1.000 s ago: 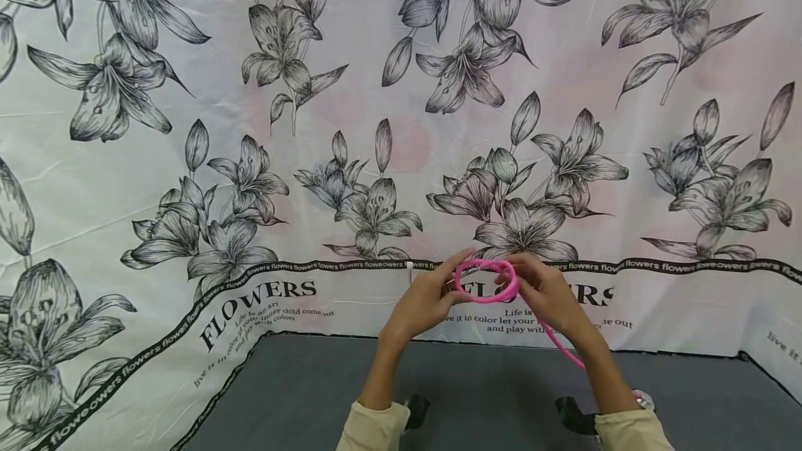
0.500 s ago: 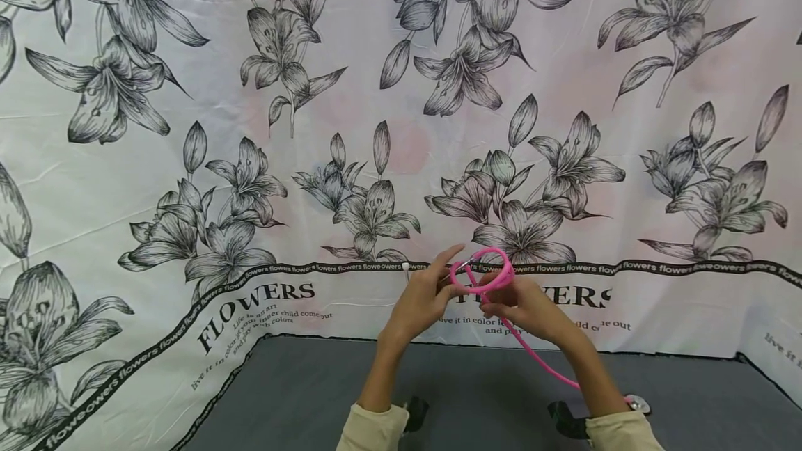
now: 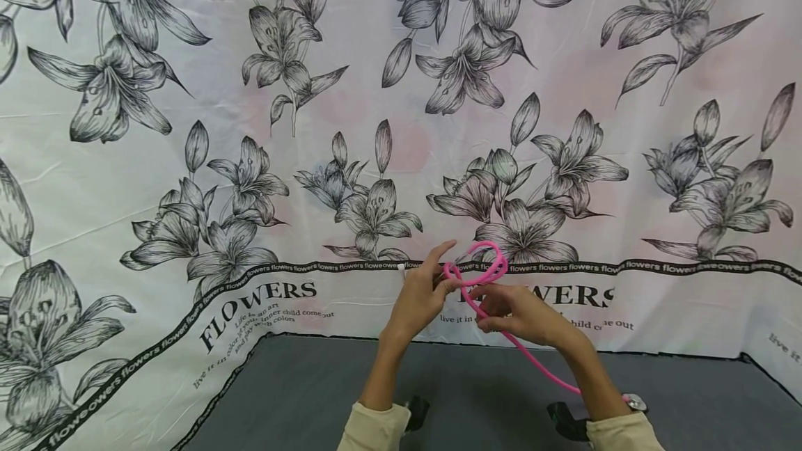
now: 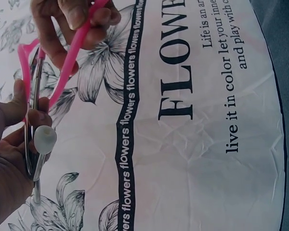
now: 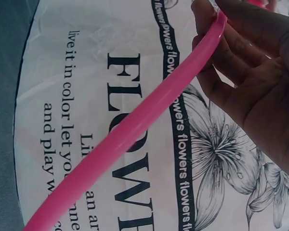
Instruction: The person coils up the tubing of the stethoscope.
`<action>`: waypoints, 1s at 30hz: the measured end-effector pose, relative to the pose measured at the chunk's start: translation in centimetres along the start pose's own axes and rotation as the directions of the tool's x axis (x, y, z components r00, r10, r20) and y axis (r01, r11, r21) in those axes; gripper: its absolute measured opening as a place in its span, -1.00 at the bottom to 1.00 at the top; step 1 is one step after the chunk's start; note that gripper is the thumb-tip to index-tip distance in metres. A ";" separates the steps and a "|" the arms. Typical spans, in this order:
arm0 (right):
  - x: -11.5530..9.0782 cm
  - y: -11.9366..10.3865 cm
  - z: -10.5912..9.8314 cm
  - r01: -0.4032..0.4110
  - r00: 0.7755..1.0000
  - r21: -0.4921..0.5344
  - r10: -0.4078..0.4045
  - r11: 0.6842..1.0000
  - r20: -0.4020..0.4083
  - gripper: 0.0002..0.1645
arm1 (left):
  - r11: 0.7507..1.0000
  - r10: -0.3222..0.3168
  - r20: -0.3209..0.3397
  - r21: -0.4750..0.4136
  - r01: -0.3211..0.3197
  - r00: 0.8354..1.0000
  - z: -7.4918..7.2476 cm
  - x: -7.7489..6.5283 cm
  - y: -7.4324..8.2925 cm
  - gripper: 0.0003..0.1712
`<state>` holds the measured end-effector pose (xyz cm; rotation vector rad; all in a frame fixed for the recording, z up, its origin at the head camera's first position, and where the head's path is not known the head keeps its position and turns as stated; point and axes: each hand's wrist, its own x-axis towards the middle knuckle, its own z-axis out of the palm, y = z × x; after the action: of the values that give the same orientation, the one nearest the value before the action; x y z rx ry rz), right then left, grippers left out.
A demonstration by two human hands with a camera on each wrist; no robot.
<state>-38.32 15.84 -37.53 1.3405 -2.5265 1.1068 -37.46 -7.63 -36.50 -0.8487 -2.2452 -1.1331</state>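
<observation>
A stethoscope with pink tubing [image 3: 495,271] is held up between both hands, its tube bent into a loop. My left hand [image 3: 418,303] pinches the gathered tubing and metal ear tubes at the loop's left side, index finger raised. In the left wrist view a white eartip [image 4: 45,139] sticks out beside that hand's palm. My right hand [image 3: 523,313] pinches the tube just below the loop. From there the tube [image 5: 120,137] runs down past the right forearm to the round metal chest piece [image 3: 635,402], partly hidden by the arm.
A white cloth [image 3: 351,305] printed with black flowers and lettering hangs behind the hands. Below lies a dark grey table surface [image 3: 301,395]. Black straps [image 3: 567,423] show near both sleeve cuffs.
The coiled tubing has loosened into a more open, tilted loop. My right hand has moved down and slightly left, from the loop's right side to the tube below it.
</observation>
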 end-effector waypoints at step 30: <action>0.5 -3.0 1.3 0.188 0.970 -0.332 -0.228 0.924 -0.085 -0.65 | 0.906 0.013 -0.099 0.423 0.030 0.995 1.1 -0.1 0.5 -0.46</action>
<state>-36.11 13.61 -36.63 1.3636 -2.2856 0.6767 -37.19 -6.52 -36.89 -0.5877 -2.2875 -0.6303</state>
